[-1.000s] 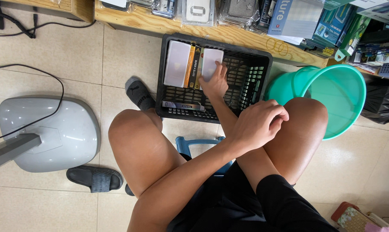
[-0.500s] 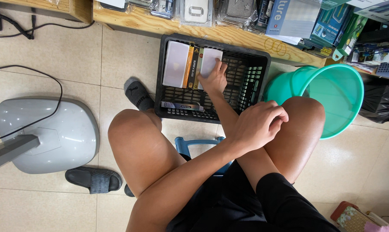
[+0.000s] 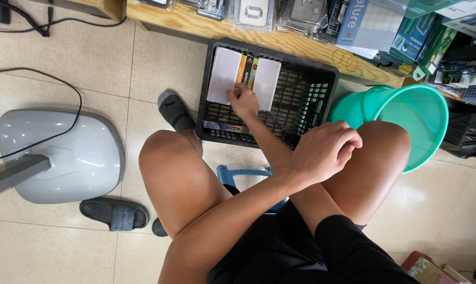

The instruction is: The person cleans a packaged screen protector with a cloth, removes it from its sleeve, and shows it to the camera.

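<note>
Hands are doing two different things right now. Right hand [image 3: 244, 100] is stretched out into the black crate [image 3: 301, 102] on the floor, with its fingertips down on the lower edges of the packets standing in there. A second ago it was sitting at the bottom of the right white packet [image 3: 267, 81]. Now it's slid left, so it rests around the orange packet [image 3: 242, 66] and against the edge of the left white packet [image 3: 223, 71]. So it's working its way along the row, and nothing has come out of the crate. Can't tell if the fingers are actually pinching one of them or just touching, since the knuckles cover that bit.

Left hand [image 3: 322, 152] hasn't budged. It's crossed over and parked on the right knee, curled into a loose fist with nothing in it that I can see.

Around it: the person sits on a blue stool [image 3: 238, 173], with a teal bucket [image 3: 422, 121] just beside the crate on the right. A wooden shelf [image 3: 301, 44] of packaged stuff runs behind it. A grey fan base [image 3: 64, 158] and a black slipper [image 3: 114, 214] sit well off to the left.
</note>
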